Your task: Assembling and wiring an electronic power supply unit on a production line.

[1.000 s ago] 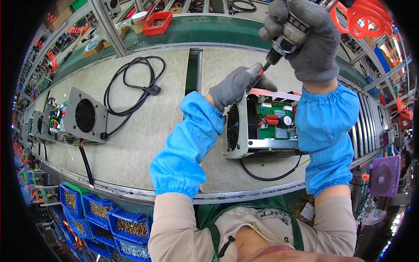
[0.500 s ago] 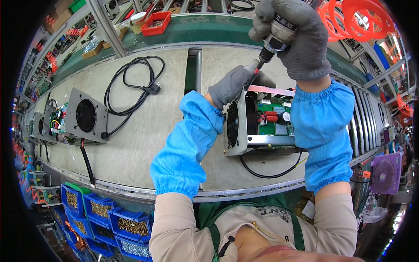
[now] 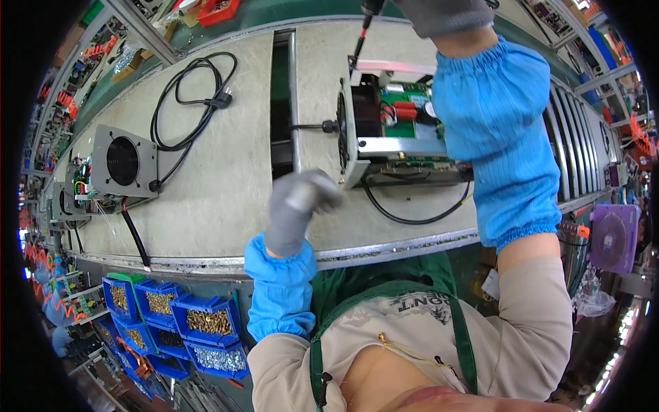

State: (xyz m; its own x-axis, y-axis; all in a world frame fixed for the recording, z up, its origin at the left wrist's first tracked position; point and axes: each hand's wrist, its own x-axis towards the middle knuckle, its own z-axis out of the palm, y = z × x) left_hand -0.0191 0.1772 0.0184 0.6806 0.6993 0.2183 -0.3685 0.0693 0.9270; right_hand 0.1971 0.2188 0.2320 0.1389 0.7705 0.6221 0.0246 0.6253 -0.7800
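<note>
At the top edge my right hand [image 3: 449,15], in a grey glove, is closed on an electric screwdriver [image 3: 372,8]. The picture's edge cuts off most of the tool and the fingers. Its bit points down to the far left corner of a metal-framed electronic unit [image 3: 401,146], with a fan on its left side, a green circuit board and red parts inside. My left hand [image 3: 295,209], also gloved, is over the near part of the bench, left of the unit and apart from it. Motion smears its fingers, and whether it holds anything cannot be made out.
To the left stand a second unit with a fan [image 3: 123,161] and a coiled black power cable [image 3: 199,103]. Blue bins [image 3: 206,323] of screws hang below the bench's near edge. Metal rollers [image 3: 573,151] lie at the right. A gap [image 3: 281,89] splits the bench top.
My left hand has left the unit's far left corner and come down toward me. The view has shifted, so the bench sits higher. The screwdriver bit stays at that corner.
</note>
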